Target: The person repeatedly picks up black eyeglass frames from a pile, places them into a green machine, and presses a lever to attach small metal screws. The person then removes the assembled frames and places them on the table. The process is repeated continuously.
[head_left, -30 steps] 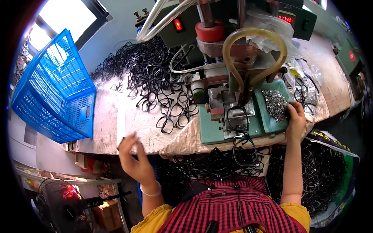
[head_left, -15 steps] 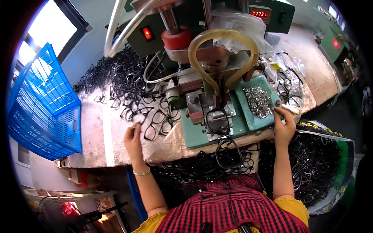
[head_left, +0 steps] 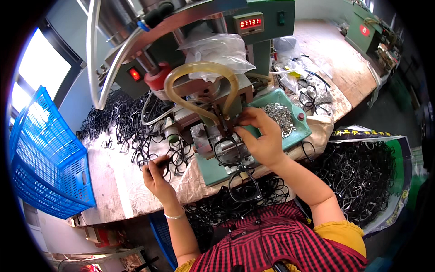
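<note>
Eyeglass frames: black frames everywhere, and one frame [head_left: 226, 152] sits right on the machine's work plate at centre, under the right hand.
Blue crate [head_left: 43, 158]: far left, standing tilted at the edge of the surface [head_left: 113, 181].
Frame pile [head_left: 122, 124]: a big black tangle spread across the surface, between the crate and the machine.
Left hand [head_left: 156, 174]: down on the surface at the near edge of the pile, fingers [head_left: 152, 164] pinched closed on a black frame piece [head_left: 159, 159]; a thin bangle [head_left: 174, 214] circles the wrist.
Machine [head_left: 204, 68]: green press at centre, red lamp lit, a yellowish hose [head_left: 199, 75] looping down over the work plate.
Right hand [head_left: 260, 138]: at the work plate, fingers [head_left: 242, 120] curled in and pinching at the top of the seated frame just below the hose; what sits between the fingertips is too small to tell.
Loose frame [head_left: 244, 188]: hanging off the near edge of the machine base, above the lap.
Green tray [head_left: 301, 129]: just right of the hand, heaped with small silvery metal parts [head_left: 278, 115].
Sack [head_left: 362, 172]: far right, open and full of more black frames.
</note>
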`<move>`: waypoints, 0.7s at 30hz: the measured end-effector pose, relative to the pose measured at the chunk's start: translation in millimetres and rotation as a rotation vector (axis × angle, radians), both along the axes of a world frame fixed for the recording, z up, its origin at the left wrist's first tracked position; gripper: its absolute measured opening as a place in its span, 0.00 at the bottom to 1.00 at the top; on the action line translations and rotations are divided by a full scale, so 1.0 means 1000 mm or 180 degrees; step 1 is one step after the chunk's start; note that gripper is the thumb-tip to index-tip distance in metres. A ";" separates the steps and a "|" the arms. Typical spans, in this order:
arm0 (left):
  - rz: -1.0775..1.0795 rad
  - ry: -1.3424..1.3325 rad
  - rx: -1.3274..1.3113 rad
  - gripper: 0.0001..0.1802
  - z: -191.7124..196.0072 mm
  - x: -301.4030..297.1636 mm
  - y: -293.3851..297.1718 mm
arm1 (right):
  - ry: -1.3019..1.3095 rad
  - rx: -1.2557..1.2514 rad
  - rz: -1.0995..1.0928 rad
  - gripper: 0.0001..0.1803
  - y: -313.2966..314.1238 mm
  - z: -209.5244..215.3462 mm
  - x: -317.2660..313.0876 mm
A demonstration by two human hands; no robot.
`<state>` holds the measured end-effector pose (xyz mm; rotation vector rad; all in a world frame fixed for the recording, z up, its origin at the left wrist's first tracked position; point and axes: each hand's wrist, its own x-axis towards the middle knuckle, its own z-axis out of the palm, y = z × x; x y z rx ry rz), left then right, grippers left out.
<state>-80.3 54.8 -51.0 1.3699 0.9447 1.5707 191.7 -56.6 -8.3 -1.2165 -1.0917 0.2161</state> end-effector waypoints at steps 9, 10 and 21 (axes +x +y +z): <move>-0.0834 -0.0664 0.1693 0.30 0.095 0.040 -0.027 | 0.1339 -0.0059 0.0665 0.26 0.001 0.010 -0.013; -0.0821 -0.0306 0.1920 0.28 0.115 0.049 -0.033 | 0.1541 -0.0067 0.0847 0.26 0.000 0.015 -0.016; -0.1672 0.2453 0.3901 0.20 0.122 0.081 -0.071 | -0.0770 -0.0642 0.0188 0.21 -0.019 0.015 0.024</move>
